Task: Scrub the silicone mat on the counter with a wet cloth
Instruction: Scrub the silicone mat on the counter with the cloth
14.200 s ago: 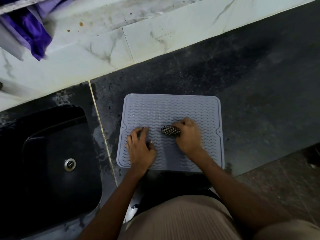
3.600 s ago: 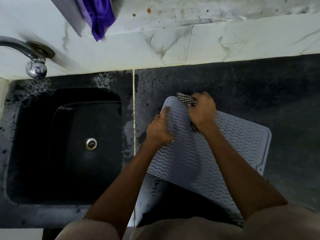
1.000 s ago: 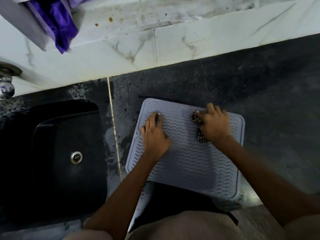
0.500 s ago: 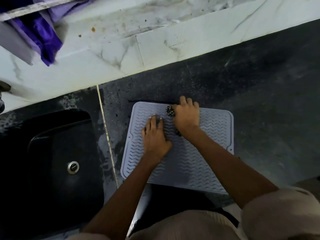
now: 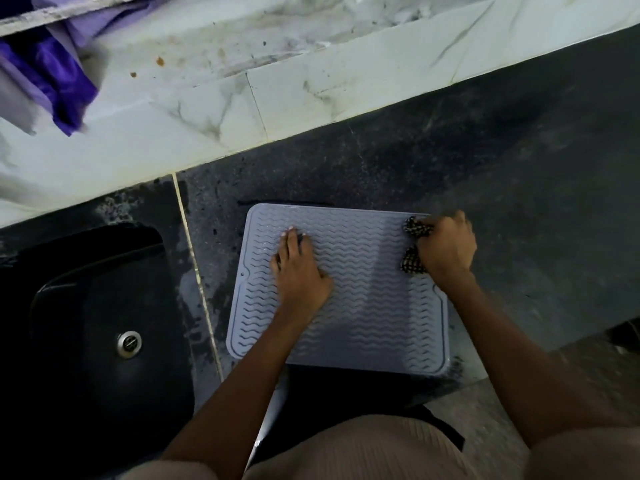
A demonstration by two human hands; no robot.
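Observation:
A grey silicone mat [image 5: 367, 306] with wavy ridges lies flat on the dark counter [image 5: 519, 188], its near edge at the counter's front. My left hand [image 5: 299, 271] presses flat on the mat's left half, fingers pointing away from me. My right hand [image 5: 446, 247] sits at the mat's far right corner, closed around a bunched black-and-white checked cloth [image 5: 414, 245]. Most of the cloth is hidden under the fingers.
A black sink [image 5: 86, 306] with a metal drain [image 5: 129, 342] lies to the left, past a pale seam. A white marbled backsplash [image 5: 277, 109] runs behind the counter. Purple fabric [image 5: 59, 81] hangs at the top left. Floor shows at the lower right.
My right hand has slid the cloth from the mat's far middle to its far right corner. My left hand stays pressed on the left half.

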